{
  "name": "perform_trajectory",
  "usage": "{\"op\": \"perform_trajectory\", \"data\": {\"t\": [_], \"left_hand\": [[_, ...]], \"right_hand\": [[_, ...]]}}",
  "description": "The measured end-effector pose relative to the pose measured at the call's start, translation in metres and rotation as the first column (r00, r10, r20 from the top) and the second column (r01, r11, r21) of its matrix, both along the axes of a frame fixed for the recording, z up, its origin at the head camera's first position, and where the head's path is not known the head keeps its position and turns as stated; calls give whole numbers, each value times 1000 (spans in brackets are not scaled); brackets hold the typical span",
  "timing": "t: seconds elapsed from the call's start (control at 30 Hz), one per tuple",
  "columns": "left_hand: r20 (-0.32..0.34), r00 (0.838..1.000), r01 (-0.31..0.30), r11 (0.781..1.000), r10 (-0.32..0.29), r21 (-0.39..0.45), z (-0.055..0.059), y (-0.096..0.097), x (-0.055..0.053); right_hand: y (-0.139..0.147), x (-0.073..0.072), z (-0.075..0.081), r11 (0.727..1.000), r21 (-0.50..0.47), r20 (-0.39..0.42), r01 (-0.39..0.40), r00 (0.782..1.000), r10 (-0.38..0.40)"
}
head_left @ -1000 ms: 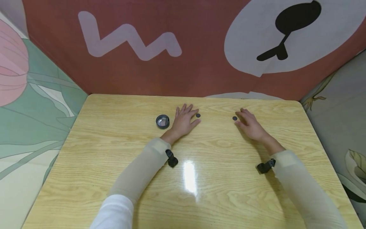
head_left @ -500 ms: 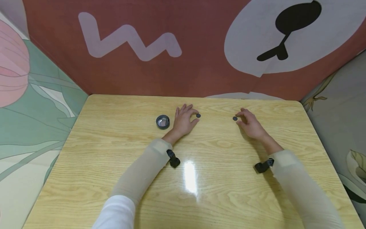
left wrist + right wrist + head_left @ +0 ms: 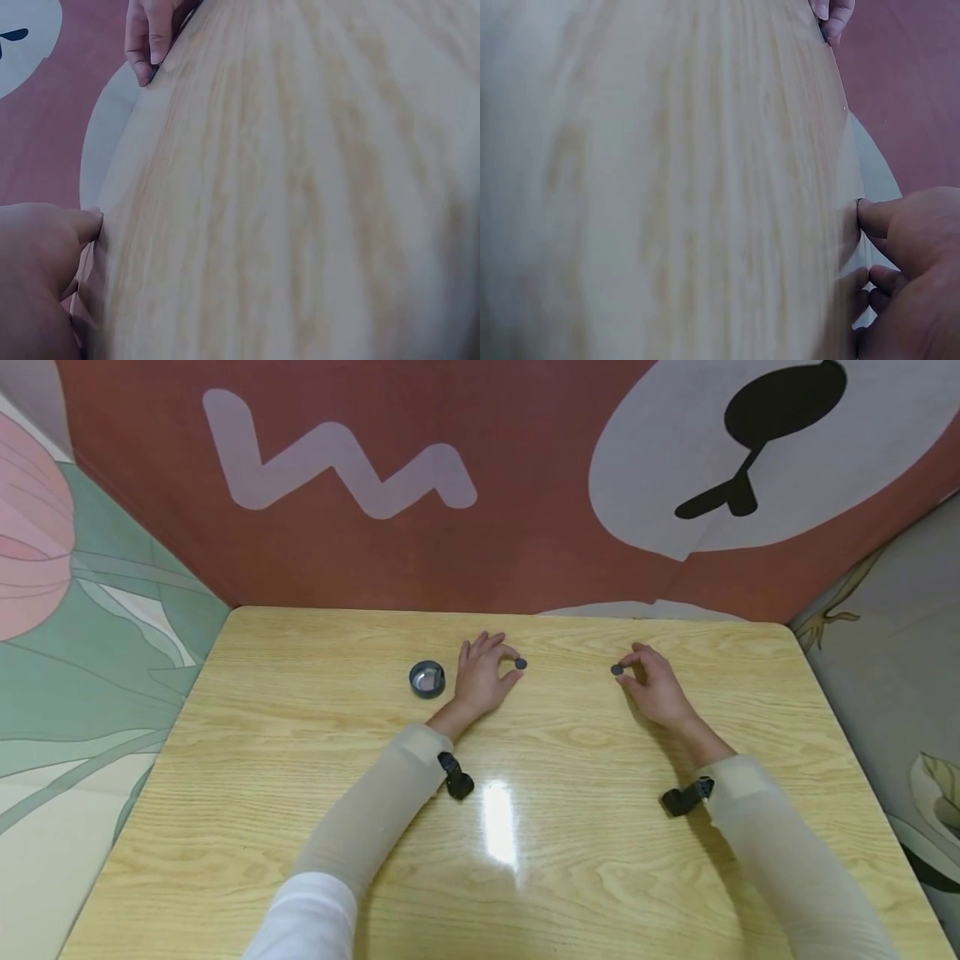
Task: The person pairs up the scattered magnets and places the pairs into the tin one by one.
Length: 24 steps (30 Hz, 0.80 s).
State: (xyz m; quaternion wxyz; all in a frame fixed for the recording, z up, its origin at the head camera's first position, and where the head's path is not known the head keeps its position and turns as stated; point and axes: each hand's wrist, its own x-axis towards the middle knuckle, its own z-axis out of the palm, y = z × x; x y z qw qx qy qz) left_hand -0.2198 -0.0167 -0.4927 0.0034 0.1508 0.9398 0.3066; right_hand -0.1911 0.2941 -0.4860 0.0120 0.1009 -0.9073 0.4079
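Note:
Two small dark round discs lie well apart near the far side of the table in the head view. My left hand (image 3: 480, 681) has its thumb and index finger at opposite edges of the left disc (image 3: 521, 664), pinching it, while its other fingers spread on the wood. The right disc (image 3: 617, 669) is between the thumb and index finger of my right hand (image 3: 657, 689). Both discs appear to be at table level. In the right wrist view, my right hand (image 3: 922, 262) hides its disc; the left wrist view likewise hides the disc at my left hand (image 3: 37, 262).
A small round dark dish (image 3: 427, 691) with a shiny inside stands left of my left hand. The wood-grain table (image 3: 570, 827) ends at a reddish-brown patterned wall (image 3: 525, 560). A camera is strapped to each wrist.
My left thumb and index finger have drawn in to the left disc's edges. My right thumb and index finger have narrowed around the other disc. Both discs have barely moved.

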Motion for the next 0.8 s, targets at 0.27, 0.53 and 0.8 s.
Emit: {"op": "perform_trajectory", "data": {"t": [0.27, 0.53, 0.8], "left_hand": [[-8, 1000, -23, 1000, 23, 0, -1, 1, 1], [-18, 999, -35, 999, 35, 3, -1, 3, 1], [-6, 999, -42, 999, 42, -6, -2, 3, 1]], "right_hand": [[-4, 2, -1, 999, 10, -51, 34, 998, -34], [-6, 2, -2, 997, 8, -59, 72, 996, -71], [-9, 1, -5, 989, -9, -62, 145, 987, -145]]}}
